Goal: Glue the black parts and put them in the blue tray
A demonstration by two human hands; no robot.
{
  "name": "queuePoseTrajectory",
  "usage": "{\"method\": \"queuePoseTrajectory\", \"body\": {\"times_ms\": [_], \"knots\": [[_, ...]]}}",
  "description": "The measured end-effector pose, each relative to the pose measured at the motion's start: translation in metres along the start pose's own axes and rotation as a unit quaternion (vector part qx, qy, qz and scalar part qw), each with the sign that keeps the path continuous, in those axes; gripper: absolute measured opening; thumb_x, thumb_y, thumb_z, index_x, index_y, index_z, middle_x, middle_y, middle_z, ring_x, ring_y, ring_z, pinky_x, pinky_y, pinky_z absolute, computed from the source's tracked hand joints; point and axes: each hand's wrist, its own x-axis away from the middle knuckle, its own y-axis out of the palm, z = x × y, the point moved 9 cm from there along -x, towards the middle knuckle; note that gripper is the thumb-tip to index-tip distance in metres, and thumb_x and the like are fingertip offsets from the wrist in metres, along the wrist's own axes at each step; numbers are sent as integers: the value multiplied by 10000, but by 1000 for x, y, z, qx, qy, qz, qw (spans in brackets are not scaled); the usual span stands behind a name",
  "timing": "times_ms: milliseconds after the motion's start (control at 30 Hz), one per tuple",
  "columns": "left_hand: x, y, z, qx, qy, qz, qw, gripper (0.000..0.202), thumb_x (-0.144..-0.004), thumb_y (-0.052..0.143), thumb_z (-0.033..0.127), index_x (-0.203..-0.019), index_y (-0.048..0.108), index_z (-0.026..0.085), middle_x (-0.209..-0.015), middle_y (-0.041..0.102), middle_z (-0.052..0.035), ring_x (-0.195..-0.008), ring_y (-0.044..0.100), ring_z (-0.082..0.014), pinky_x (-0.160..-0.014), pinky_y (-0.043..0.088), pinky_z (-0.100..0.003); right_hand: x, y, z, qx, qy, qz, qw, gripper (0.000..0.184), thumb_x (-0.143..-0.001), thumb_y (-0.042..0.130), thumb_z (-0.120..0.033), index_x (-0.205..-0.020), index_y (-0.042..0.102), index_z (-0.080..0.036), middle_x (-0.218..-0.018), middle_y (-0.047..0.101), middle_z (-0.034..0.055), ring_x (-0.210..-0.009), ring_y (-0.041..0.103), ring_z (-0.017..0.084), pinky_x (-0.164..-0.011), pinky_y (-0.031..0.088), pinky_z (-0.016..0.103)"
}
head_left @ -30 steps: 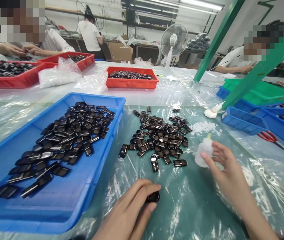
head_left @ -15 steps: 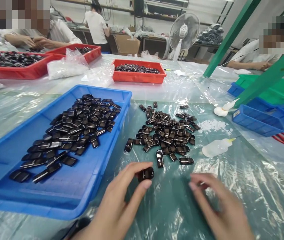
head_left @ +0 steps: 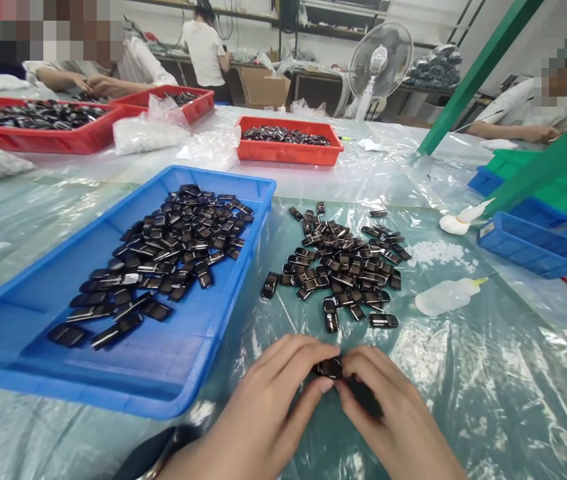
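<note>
A small glossy black part sits between the fingertips of both hands near the table's front edge. My left hand pinches it from the left and my right hand from the right. Just beyond lies a loose pile of the same black parts on the plastic-covered table. To the left, a blue tray holds many more black parts. A white squeeze bottle lies on its side to the right of the pile.
A second white bottle lies by a blue bin and green bins at the right. Red trays of parts and clear bags sit farther back. Other people work at the far left and right. A fan stands behind.
My right hand let go of the squeeze bottle, which now lies on its side, and came back to join my left hand on the black part.
</note>
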Motion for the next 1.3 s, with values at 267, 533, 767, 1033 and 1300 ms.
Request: {"method": "queuePoseTrajectory", "body": {"times_ms": [267, 533, 767, 1033, 1300], "knots": [[2, -1, 16, -46, 71, 11, 996, 274, -1027, 473, 104, -1269, 524, 221, -1136, 644, -58, -1000, 623, -194, -834, 521, -298, 12, 5, 21, -512, 229, 25, 827, 105, -873, 728, -378, -834, 685, -290, -963, 610, -2, -754, 577, 128, -632, 518, 223], [5, -9, 34, -106, 158, 64, 980, 230, -1039, 452, 96, -1231, 569, 143, -1101, 694, -94, -967, 638, -204, -822, 520, -316, 12, 33, 5, -680, 237, -53, 692, 52, -894, 733, -295, -850, 754, -276, -759, 494, -29, -690, 567, 93, -719, 539, 194], [8, -12, 41, -129, 179, 91, 971, 197, -1037, 488, 102, -1177, 627, 94, -1070, 716, -91, -947, 643, -189, -812, 507, -302, 21, 38, 8, -704, 287, -28, 649, 52, -845, 791, -285, -825, 761, -247, -878, 579, -21, -684, 591, 78, -684, 524, 210], [6, -13, 38, -125, 168, 96, 973, 192, -1035, 498, 107, -1177, 626, 95, -1070, 709, -83, -945, 631, -184, -818, 489, -300, 18, 40, 7, -730, 258, -43, 632, 26, -875, 761, -253, -853, 762, -239, -845, 570, -26, -705, 608, 84, -698, 533, 218], [10, -11, 40, -123, 185, 95, 970, 188, -1027, 509, 91, -1177, 623, 89, -1056, 708, -80, -944, 621, -182, -834, 474, -300, 15, 40, 3, -743, 249, -41, 620, 54, -892, 741, -215, -844, 755, -234, -813, 578, -32, -702, 613, 78, -686, 539, 204]]}}
